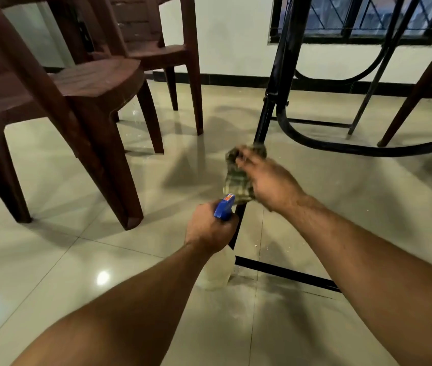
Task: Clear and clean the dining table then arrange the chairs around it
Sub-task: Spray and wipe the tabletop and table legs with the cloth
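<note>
Tiled floor (51,260); left hand (207,229) around upright spray bottle (224,210), nozzle forward; right hand (269,180) around cloth (236,184).

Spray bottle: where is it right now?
Head view, centre: the spray bottle is gripped in the left hand, its blue trigger just below the cloth the right hand holds at the black table leg.

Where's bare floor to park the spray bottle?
Bare tile left of the left hand, beside the near chair's legs; also between the far chair and the black table leg. Crowded at the frame bars by the right hand and cloth.
</note>
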